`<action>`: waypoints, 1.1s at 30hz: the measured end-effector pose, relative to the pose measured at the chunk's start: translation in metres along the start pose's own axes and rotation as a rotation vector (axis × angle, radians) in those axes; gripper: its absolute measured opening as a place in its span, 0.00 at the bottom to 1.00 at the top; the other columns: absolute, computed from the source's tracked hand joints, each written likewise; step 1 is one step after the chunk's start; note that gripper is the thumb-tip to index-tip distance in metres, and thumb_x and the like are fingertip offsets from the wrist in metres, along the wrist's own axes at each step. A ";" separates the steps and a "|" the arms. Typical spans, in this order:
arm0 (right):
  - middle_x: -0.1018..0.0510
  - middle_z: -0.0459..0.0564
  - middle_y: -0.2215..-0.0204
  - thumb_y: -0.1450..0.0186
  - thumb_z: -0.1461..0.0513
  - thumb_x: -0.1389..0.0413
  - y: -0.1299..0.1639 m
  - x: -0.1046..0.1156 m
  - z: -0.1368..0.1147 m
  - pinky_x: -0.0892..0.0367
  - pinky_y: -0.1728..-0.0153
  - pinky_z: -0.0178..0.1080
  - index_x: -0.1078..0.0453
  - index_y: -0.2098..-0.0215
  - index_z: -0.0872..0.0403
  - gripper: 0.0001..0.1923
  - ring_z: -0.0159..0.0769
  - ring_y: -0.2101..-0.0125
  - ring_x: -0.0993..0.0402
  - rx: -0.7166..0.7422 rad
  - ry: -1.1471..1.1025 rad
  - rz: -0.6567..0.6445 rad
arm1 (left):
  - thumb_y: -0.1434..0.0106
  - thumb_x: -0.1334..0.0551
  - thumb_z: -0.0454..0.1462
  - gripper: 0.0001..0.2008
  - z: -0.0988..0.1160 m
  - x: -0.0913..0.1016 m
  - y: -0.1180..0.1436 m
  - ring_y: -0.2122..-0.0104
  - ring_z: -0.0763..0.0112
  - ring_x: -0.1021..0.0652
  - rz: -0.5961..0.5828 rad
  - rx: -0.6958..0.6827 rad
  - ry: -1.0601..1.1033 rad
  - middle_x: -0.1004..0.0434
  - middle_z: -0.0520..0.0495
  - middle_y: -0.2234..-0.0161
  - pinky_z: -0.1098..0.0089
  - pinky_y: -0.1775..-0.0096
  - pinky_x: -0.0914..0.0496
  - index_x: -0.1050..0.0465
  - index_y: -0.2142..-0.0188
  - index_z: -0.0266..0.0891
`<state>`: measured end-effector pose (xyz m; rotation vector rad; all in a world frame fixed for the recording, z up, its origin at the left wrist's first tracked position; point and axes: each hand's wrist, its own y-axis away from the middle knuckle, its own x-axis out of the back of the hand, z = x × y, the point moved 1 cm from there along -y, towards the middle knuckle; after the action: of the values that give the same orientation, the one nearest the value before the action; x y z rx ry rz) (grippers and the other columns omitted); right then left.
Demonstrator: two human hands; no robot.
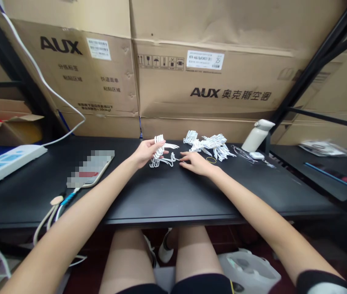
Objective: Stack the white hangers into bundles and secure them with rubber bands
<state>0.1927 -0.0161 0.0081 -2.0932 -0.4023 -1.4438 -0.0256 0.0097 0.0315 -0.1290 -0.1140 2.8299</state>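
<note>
Black sleeve [318,279], black shorts [204,286], white shoes [166,253]

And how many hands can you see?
2: the left hand holds white hooks, and the right hand is to its right, above the black table. No others show.

Hooks [213,142] on table [161,200], phone [93,167] left, cartons [204,85] behind

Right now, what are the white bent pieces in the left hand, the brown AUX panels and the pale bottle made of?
White bent pieces in the left hand: perhaps coated wire or plastic; thin, smooth and hooked, fitting both.
Brown AUX panels: most likely matte cardboard, with creases and printed symbols.
Pale bottle: maybe painted metal or plastic; its smooth surface leaves it open.
</note>
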 end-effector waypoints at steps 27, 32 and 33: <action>0.26 0.46 0.81 0.40 0.61 0.45 -0.001 0.026 0.026 0.32 0.70 0.37 0.31 0.73 0.56 0.07 0.35 0.78 0.26 -0.173 -0.420 0.268 | 0.48 0.31 0.46 0.22 -0.003 -0.006 0.005 0.63 0.60 0.19 -0.181 0.040 -0.123 0.20 0.40 0.60 0.67 0.65 0.23 0.26 0.58 0.34; 0.26 0.47 0.81 0.40 0.61 0.46 0.000 0.029 0.018 0.33 0.71 0.37 0.31 0.74 0.56 0.08 0.35 0.78 0.27 -0.123 -0.392 0.212 | 0.48 0.32 0.46 0.23 -0.006 -0.007 0.006 0.59 0.58 0.20 -0.220 0.038 -0.129 0.20 0.39 0.60 0.65 0.62 0.23 0.26 0.56 0.34; 0.26 0.47 0.81 0.40 0.61 0.46 0.000 0.029 0.017 0.33 0.71 0.37 0.31 0.74 0.56 0.08 0.35 0.78 0.27 -0.121 -0.397 0.200 | 0.48 0.32 0.46 0.24 -0.006 -0.007 0.006 0.58 0.57 0.21 -0.222 0.035 -0.128 0.20 0.39 0.60 0.64 0.62 0.23 0.26 0.56 0.34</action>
<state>0.2166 -0.0082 0.0301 -2.4443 -0.2492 -0.9576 -0.0198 0.0024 0.0255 0.0689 -0.1001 2.6155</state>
